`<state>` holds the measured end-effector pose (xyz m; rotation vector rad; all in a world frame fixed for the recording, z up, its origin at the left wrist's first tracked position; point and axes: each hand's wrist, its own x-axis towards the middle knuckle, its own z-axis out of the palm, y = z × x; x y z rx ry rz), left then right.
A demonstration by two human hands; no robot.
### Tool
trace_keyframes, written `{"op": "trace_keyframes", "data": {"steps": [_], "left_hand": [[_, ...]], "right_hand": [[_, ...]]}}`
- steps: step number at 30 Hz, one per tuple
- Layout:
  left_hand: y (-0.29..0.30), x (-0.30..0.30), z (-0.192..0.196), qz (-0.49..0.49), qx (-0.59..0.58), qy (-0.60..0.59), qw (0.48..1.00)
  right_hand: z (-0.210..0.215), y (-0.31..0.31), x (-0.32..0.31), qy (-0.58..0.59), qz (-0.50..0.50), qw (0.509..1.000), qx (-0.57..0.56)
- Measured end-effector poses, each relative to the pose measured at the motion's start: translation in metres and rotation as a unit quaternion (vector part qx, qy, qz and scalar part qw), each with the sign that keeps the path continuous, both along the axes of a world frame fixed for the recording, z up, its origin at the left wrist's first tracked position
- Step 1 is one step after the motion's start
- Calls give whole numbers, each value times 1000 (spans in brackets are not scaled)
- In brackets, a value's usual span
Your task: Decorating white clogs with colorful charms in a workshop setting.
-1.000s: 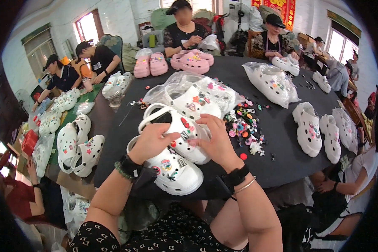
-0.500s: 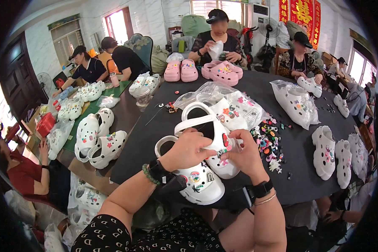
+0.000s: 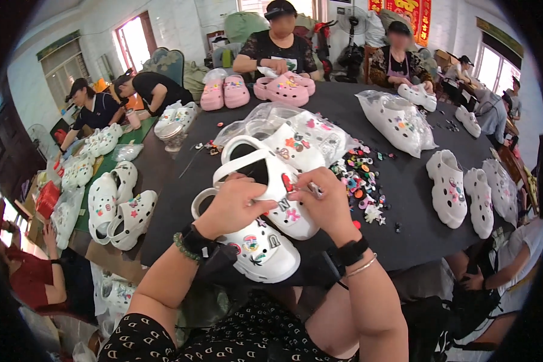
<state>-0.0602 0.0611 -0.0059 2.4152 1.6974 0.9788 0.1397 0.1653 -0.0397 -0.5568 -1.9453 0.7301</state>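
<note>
Head view: left hand (image 3: 241, 202) is gripping white clog (image 3: 275, 180) mid-frame; right hand (image 3: 321, 196) is working at 1 o'clock of its letter charm (image 3: 283, 205), can't tell if pinching; probably fitting another. Charm pile (image 3: 361, 175) lying at 3 o'clock. Next likely needing a firm press.

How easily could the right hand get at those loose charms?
Probably quite easily: the loose charms lie uncovered on the table beside the right hand, though it's busy at a white clog.
</note>
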Motion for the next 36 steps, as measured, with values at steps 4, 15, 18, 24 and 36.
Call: {"op": "trace_keyframes", "data": {"steps": [4,15,18,24,36], "left_hand": [[3,5,0,11,-7,-18,1000],[2,7,-1,31,-32,-105,993],[-1,8,5,28,3,-61,998],[-2,9,0,15,-24,-141,990],[-5,10,8,52,-132,-163,976]], "right_hand": [[-2,-1,-4,23,-39,982,184],[-10,-8,-13,37,-78,993,78],[-10,-10,-15,37,-90,994,45],[-7,-13,-20,43,-81,994,54],[-7,0,-3,-30,43,998,24]]}}
